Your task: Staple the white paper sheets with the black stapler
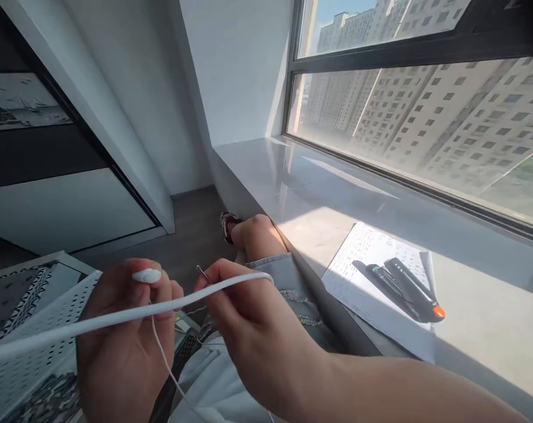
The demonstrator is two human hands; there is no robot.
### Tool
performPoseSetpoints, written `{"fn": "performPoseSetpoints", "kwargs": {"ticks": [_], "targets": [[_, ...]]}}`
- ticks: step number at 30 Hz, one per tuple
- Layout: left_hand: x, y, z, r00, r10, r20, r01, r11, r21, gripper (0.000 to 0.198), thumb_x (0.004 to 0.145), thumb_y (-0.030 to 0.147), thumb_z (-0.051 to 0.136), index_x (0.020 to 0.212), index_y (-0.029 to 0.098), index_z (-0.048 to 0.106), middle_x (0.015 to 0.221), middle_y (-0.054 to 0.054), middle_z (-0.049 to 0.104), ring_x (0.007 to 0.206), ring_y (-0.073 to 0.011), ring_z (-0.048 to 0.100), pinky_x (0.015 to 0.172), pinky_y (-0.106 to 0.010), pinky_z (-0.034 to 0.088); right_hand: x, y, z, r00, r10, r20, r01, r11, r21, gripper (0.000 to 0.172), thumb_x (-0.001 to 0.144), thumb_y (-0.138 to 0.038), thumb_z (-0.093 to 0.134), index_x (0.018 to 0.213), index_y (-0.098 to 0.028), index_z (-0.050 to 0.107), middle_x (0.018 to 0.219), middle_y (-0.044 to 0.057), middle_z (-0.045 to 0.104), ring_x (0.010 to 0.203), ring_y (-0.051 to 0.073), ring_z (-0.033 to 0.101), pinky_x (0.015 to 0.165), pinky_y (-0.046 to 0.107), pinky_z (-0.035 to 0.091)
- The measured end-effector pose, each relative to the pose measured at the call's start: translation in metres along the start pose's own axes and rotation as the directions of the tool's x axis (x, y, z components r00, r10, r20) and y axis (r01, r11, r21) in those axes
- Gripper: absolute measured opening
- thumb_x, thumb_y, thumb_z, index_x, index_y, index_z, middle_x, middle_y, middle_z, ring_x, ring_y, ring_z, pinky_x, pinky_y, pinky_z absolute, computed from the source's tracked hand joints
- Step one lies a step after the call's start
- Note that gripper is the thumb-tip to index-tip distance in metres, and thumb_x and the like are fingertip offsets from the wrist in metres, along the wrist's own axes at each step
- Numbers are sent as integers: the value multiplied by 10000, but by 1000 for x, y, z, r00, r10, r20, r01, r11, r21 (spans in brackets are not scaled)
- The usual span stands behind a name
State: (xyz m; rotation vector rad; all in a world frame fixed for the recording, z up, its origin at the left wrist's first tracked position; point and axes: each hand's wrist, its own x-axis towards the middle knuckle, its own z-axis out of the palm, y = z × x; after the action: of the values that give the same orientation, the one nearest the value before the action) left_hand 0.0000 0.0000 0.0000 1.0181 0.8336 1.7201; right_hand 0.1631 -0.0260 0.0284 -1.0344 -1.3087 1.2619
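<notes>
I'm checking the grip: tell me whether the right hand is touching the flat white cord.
Touching. The head view shows the flat white cord draped over the right hand at the index finger, with no gap between them.

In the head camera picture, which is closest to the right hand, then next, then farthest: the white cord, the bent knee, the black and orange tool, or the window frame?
Starting from the right hand:
1. White cord: lying across its fingers, touching.
2. Bent knee: just beyond the hand.
3. Black and orange tool: to the right, on the paper on the sill.
4. Window frame: up high, beyond the sill.
</notes>
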Motion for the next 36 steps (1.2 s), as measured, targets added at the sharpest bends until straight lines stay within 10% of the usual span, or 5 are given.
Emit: {"fn": "performPoseSetpoints", "kwargs": {"ticks": [14, 24, 36], "targets": [[-8, -10, 7, 985, 38, 170, -33, 999, -30, 135, 905, 227, 816, 1036, 199, 806, 808, 13, 590, 640, -72, 570, 621, -168, 564, -6, 3, -1, 995, 49, 83, -60, 988, 139, 318, 1060, -401, 598, 847, -200, 721, 801, -2, 611, 800, 140, 547, 709, 260, 443], [-5, -13, 2, 986, 7, 166, -4, 1000, -16, 134, 896, 252, 837, 1027, 224, 831, 711, 11, 556, 632, -91, 557, 603, -178, 541, -8, 8, -3, 989, 24, 147, -40, 994, 106, 522, 1021, -598, 679, 694, -196, 621, 675, -19, 387, 676, 130, 390, 574, 285, 307], [-3, -12, -1, 957, 97, 275, -91, 995, -36, 120, 958, 257, 769, 1054, 224, 832, 901, -11, 596, 615, -70, 553, 585, -224, 533, -3, 20, 1, 984, -120, 135, 99, 983, 153, 433, 1092, -559, 598, 870, -214, 737, 792, 6, 583, 754, 148, 499, 716, 293, 444]]}}
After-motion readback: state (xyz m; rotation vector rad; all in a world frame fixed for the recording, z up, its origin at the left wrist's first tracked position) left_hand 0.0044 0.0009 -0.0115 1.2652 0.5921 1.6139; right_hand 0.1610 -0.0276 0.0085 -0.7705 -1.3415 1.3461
